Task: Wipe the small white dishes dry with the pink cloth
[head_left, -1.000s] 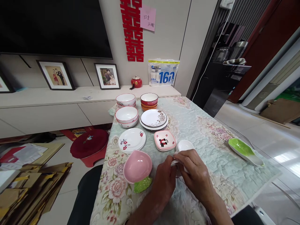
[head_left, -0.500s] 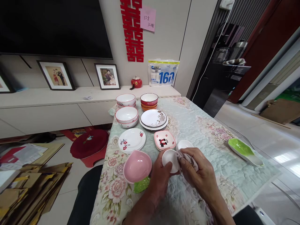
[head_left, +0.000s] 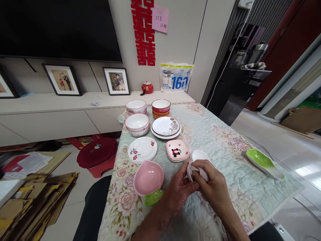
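Observation:
Near the front of the flowered tablecloth, my left hand grips a small white bowl, now turned nearly edge-on. My right hand is closed on a pale patterned cloth, pressed against the bowl's inside. Just behind my hands sit small white bowls. Square pink dishes lie to their left. A pink peach-shaped dish with a green leaf is left of my left hand, with white floral plates behind it.
Farther back stand brown-patterned plates, red-rimmed white bowls and red and orange bowls. A green leaf-shaped dish lies at the right. A red stool is left of the table.
The small bowl has tilted from facing up to nearly edge-on, and the cloth has moved into it. Both hands have shifted slightly, the left one now lower around the bowl.

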`<state>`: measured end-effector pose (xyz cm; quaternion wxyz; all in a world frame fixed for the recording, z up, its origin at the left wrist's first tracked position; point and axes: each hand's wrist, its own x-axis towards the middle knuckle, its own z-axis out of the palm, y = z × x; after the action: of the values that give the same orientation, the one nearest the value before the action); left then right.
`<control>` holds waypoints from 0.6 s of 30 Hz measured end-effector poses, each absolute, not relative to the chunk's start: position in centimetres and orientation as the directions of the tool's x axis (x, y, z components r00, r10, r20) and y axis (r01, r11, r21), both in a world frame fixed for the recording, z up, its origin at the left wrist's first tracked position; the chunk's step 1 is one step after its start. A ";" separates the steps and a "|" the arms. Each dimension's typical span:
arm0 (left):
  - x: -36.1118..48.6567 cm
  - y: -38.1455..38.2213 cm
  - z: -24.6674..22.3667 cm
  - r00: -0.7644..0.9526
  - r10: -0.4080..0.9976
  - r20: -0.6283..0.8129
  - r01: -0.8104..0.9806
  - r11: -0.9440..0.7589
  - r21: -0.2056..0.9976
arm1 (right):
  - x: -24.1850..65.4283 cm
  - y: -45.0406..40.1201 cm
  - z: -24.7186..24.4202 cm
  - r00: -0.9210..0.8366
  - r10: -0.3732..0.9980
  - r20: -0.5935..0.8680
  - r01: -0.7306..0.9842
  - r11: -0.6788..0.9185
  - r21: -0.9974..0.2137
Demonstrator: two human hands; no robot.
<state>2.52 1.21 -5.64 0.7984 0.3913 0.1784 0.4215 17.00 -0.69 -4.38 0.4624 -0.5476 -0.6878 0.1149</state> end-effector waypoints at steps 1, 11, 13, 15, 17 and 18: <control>2.5 1.2 -5.7 0.581 0.814 0.027 -0.534 0.355 0.767 | 17.3 -0.8 -4.0 -0.034 0.871 0.490 0.614 0.405 -0.677; 2.2 1.3 -5.0 0.573 0.812 -0.107 -0.506 0.454 0.733 | 18.1 -1.7 -2.5 -0.207 0.887 0.412 0.605 0.447 -0.659; 2.2 1.2 -4.8 0.631 0.770 -0.091 -0.505 0.497 0.706 | 17.9 -1.5 -2.7 -0.183 0.855 0.486 0.595 0.490 -0.638; 2.2 1.1 -4.7 0.673 0.735 -0.084 -0.493 0.530 0.690 | 17.8 -1.2 -3.1 -0.144 0.826 0.546 0.612 0.508 -0.606; 2.3 1.1 -4.9 0.663 0.745 -0.079 -0.492 0.513 0.704 | 17.7 -0.9 -3.6 -0.109 0.814 0.571 0.648 0.494 -0.580; 2.3 1.1 -5.0 0.638 0.766 -0.077 -0.496 0.485 0.720 | 17.7 -0.8 -3.8 -0.096 0.820 0.564 0.666 0.474 -0.576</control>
<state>2.33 1.08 -5.00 0.8385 0.3404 0.1987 0.3762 17.67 -0.78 -3.76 0.4434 -0.5054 -0.7352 0.0867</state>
